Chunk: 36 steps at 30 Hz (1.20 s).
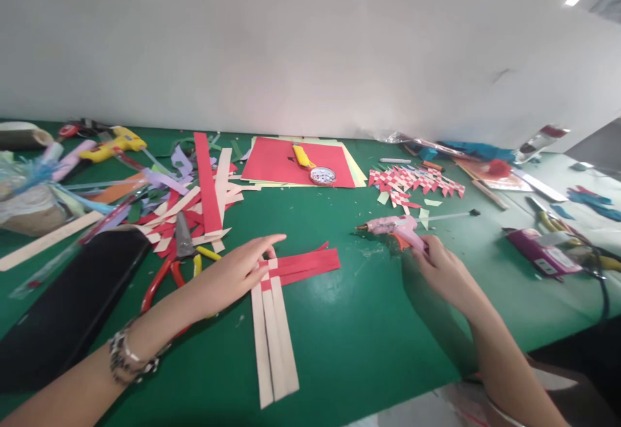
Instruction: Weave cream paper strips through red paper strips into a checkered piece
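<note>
A partly woven piece of strips lies on the green table, with red strips (310,265) running right and cream strips (276,343) running toward me. My left hand (237,268) rests on its woven corner, index finger stretched out and the other fingers bent against the strips. To the right, my right hand (444,272) is wrapped round the handle of a pink glue gun (392,225), whose nozzle points left. Red-handled pliers (182,242) lie partly under my left forearm.
Red and cream strips (208,184) pile up at the left, near a black case (77,310) and a yellow glue gun (114,145). Red paper (272,162) lies at the back; small woven pieces (417,181) and a purple box (541,252) are at the right.
</note>
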Available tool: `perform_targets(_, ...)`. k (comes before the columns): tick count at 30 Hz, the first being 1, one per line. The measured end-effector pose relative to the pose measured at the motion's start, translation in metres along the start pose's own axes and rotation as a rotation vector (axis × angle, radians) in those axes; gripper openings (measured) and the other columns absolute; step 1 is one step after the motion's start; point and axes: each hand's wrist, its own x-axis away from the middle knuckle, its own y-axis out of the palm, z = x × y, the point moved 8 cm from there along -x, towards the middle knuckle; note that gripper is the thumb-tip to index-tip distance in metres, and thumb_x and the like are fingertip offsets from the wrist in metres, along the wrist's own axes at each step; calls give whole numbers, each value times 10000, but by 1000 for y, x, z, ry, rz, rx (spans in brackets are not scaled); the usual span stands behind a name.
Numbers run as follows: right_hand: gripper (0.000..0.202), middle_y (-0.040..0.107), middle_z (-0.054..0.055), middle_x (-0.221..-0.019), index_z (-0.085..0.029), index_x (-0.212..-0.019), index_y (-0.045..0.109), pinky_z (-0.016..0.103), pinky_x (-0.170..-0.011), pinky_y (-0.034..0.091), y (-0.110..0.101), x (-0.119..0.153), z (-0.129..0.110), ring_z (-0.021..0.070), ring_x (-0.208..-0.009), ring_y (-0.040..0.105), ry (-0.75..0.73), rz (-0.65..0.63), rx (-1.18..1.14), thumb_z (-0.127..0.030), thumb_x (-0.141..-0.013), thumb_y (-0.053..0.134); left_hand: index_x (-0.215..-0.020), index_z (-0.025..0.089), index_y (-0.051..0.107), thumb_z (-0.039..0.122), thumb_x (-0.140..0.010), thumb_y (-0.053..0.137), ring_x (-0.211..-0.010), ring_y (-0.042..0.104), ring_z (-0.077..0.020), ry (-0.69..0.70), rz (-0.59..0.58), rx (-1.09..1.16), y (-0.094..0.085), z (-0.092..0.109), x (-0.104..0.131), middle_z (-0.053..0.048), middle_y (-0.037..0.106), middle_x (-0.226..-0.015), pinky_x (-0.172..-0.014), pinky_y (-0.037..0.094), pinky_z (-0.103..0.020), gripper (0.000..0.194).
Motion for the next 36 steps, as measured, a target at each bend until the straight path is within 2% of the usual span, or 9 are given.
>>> perform_targets(2,249,590,33,-679,-202,-980,488,273,-536,384,-7,-2,-5,198,-581,555,-25,42,-49,-386,-859,370,-1298,250,462,319,-914,314,-961,598,-218,27,64,-92,-4,5,1,-87,582,-1179,-744,477,-286,418)
perform_targets(4,268,565,19,-653,-198,-1020,498,263,-519,365,-17,-4,-12,182,-555,526,-55,86,-88,-380,-861,384,-1212,204,537,290,-894,303,-975,597,-238,47,127,-153,-8,10,2,-102,601,-1136,-749,473,-303,404)
perform_targets(11,324,522,-2,-669,-181,-1088,514,257,-504,331,-39,-26,-46,135,-523,436,-121,153,-250,-367,-838,424,-1225,215,499,318,-868,363,-674,590,-173,-101,162,15,-12,-3,3,-49,637,-937,-559,447,-250,397)
perform_targets(16,317,468,-22,-647,-178,-1055,511,258,-490,329,-31,-37,-60,127,-522,419,-114,154,-432,-375,-818,441,-1152,184,541,278,-861,328,-814,611,-209,-35,242,-146,-21,4,-8,-88,615,-1019,-648,458,-282,373)
perform_targets(19,304,447,-28,-642,-178,-1031,508,263,-504,333,-20,-38,-65,127,-531,416,-135,123,-470,-379,-811,445,-1156,164,540,269,-857,319,-832,603,-221,-84,259,-169,-28,-2,-10,-107,608,-1025,-653,457,-292,386)
perform_targets(24,293,465,-25,-654,-177,-1040,502,261,-510,318,-11,-37,-65,124,-535,415,-146,81,-480,-355,-816,438,-1142,226,540,341,-857,407,-670,569,-163,-62,68,89,-10,-7,-5,-26,617,-891,-576,443,-245,335)
perform_targets(25,291,470,-23,-661,-178,-1043,501,260,-513,317,-11,-37,-65,124,-538,417,-149,83,-483,-351,-817,438,-1136,229,541,358,-864,406,-635,551,-155,-71,70,89,-9,-8,-4,-17,609,-864,-552,431,-240,330)
perform_targets(29,277,481,-18,-675,-178,-1034,497,256,-515,315,-9,-35,-67,124,-548,419,-157,69,-507,-345,-821,435,-1062,183,556,328,-874,355,-678,555,-176,-89,279,-48,-21,-5,0,-34,587,-821,-607,429,-266,311)
perform_targets(36,269,512,-9,-695,-178,-1045,503,253,-521,330,-4,-32,-70,125,-557,429,-185,51,-508,-323,-826,445,-1046,165,564,281,-870,323,-637,568,-177,-136,303,-191,-16,-3,2,-65,600,-895,-552,416,-279,320)
